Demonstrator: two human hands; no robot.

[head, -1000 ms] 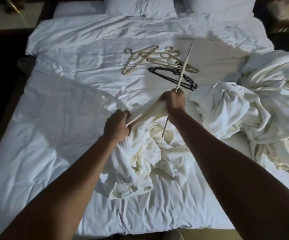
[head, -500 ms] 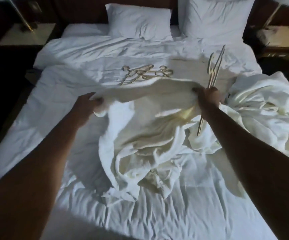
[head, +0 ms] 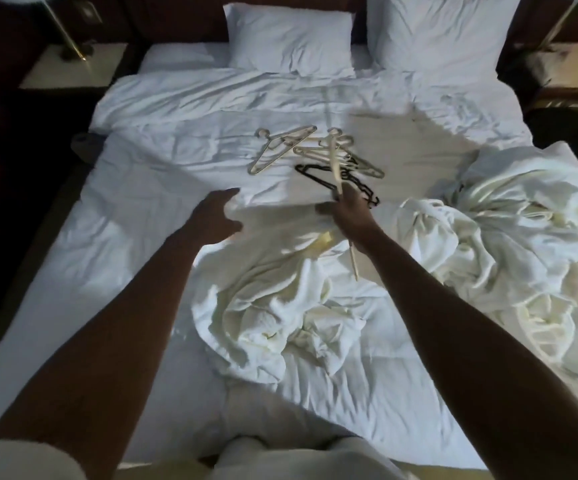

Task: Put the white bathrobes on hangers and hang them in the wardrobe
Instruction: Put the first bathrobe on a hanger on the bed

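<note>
Right hand (head: 348, 211) grips hanger (head: 336, 164) plus bathrobe (head: 280, 271) edge; left hand (head: 216, 216) open just beside collar. Advice: pin collar flat, feed hanger arm into shoulder.

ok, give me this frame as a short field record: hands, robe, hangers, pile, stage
left hand: open, fingers spread, at the robe's left edge
right hand: grips a pale hanger and the robe's top edge
robe: crumpled on the bed, not on the hanger
spare hangers: loose heap mid-bed, pale ones plus a black one
pile: more white robes at the bed's right side
stage: no robe hung yet; wardrobe out of view
</note>
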